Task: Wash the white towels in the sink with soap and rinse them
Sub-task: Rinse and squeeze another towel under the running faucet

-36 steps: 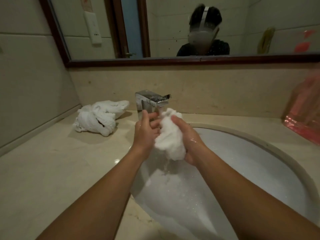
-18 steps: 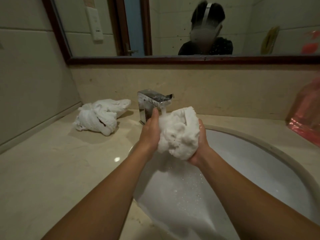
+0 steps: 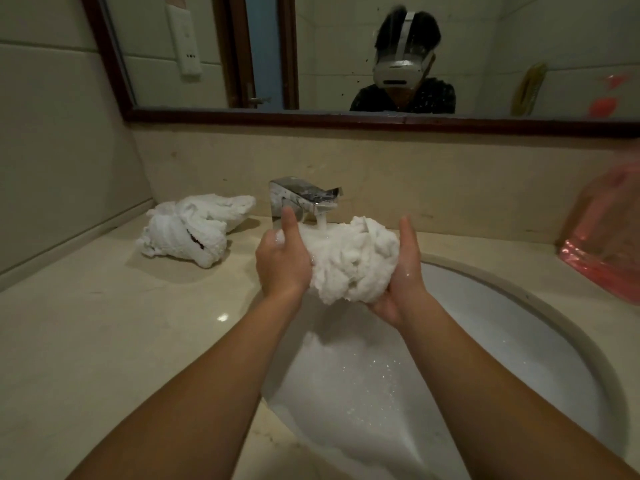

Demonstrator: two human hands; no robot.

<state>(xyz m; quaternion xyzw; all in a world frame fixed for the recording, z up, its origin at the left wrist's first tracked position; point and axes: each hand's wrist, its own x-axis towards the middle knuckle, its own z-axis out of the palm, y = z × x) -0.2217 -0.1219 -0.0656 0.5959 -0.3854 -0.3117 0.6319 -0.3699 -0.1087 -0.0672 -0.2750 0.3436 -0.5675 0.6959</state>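
1. Wet towel [image 3: 349, 261]: bunched, held over sink [image 3: 519, 341], under tap [image 3: 304, 197] stream.
2. Left hand [image 3: 282, 259], right hand [image 3: 403, 271]: fingers curled, cupping it from 9 and 3 o'clock.
3. Second towel [image 3: 194, 228]: table [image 3: 104, 341], 9 o'clock of tap.

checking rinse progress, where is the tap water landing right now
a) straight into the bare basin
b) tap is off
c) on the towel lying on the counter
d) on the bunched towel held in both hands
d: the stream from the faucet falls onto the towel cupped between the left hand and right hand over the sink.
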